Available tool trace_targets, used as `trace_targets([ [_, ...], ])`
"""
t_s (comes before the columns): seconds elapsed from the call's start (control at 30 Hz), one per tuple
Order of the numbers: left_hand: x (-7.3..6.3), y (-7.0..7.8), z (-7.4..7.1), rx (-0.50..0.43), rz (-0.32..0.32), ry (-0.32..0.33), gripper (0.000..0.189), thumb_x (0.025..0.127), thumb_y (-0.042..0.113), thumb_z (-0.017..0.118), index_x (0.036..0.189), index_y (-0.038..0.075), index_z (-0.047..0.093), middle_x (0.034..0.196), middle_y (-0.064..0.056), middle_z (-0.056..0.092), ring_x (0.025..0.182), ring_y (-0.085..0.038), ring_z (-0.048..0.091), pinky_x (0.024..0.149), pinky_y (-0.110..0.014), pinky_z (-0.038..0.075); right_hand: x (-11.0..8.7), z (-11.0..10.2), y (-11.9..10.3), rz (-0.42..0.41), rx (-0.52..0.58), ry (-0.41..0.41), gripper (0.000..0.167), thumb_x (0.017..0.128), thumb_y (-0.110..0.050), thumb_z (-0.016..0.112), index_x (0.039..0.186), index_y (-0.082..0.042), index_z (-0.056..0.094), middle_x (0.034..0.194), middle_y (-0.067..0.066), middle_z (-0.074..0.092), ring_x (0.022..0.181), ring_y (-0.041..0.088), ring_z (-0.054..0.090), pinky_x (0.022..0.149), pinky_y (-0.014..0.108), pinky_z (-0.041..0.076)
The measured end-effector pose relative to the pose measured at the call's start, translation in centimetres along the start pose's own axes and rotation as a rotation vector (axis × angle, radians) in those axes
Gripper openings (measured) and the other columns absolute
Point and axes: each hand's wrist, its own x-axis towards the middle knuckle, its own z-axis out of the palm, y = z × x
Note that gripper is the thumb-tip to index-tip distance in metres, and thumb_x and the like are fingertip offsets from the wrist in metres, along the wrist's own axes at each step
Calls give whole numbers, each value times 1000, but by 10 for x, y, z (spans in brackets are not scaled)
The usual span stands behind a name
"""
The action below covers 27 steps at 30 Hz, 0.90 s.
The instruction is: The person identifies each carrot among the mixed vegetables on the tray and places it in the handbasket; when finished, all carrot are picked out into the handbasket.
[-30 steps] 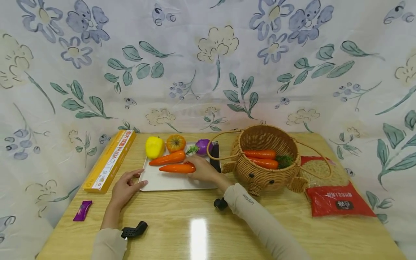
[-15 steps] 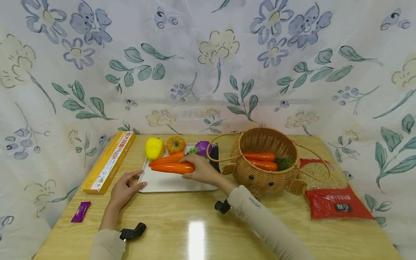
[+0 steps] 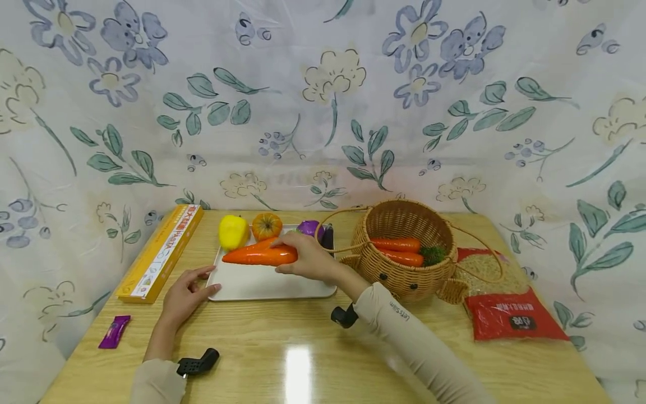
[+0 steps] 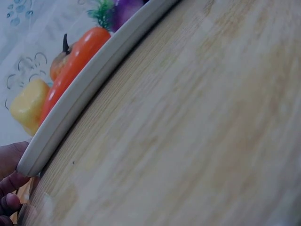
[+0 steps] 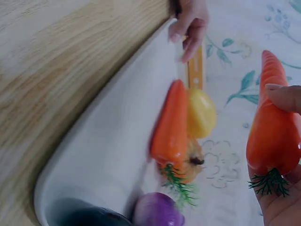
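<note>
My right hand (image 3: 314,259) grips a carrot (image 3: 256,256) above the tray, its tip pointing left; in the right wrist view my thumb lies across this carrot (image 5: 273,134), and its green top hangs at the thick end. My left hand (image 3: 183,296) holds the left edge of the white tray (image 3: 275,287) between thumb and fingers. Another carrot (image 5: 170,125) lies on the tray, partly covered in the head view. Behind it are a yellow bell pepper (image 3: 233,232) and a small pumpkin (image 3: 267,226). To the right lie a round purple vegetable (image 3: 309,228) and a dark eggplant (image 3: 328,238).
Right of the tray stands a wicker animal basket (image 3: 424,281) with raised handles, carrots (image 3: 400,244) inside. A red-and-clear food bag (image 3: 515,317) lies beyond it. On the left are a yellow pasta box (image 3: 160,255) and a purple wrapped candy (image 3: 115,331).
My right hand has lifted the carrot off the tray and raised it slightly, shifting a little left in view. My left hand stays at the tray's edge.
</note>
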Motion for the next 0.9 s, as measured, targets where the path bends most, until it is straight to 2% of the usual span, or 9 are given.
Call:
trace_targets([
  [0.23, 0, -2, 0, 2, 2, 2, 55, 89, 40, 74, 135, 13, 61, 113, -8, 56, 72, -12, 42, 63, -28, 31, -2, -19, -8, -49, -7, 28, 47, 82, -16, 82, 125, -9, 65, 127, 8, 64, 108, 22, 57, 90, 34, 47],
  [0.5, 2, 0, -1, 10, -6, -14, 56, 90, 41, 72, 137, 13, 60, 117, -13, 57, 74, -14, 43, 64, -28, 32, -7, -39, -8, -18, 30, 34, 47, 83, -13, 80, 127, -10, 64, 129, 9, 62, 107, 22, 57, 88, 32, 48],
  [0.9, 1, -2, 1, 12, 9, -6, 56, 89, 40, 73, 136, 14, 61, 114, -9, 57, 71, -12, 42, 63, -28, 32, -19, -59, 3, -4, 88, 35, 47, 83, -8, 78, 128, -5, 62, 132, 13, 59, 106, 25, 57, 91, 35, 49],
])
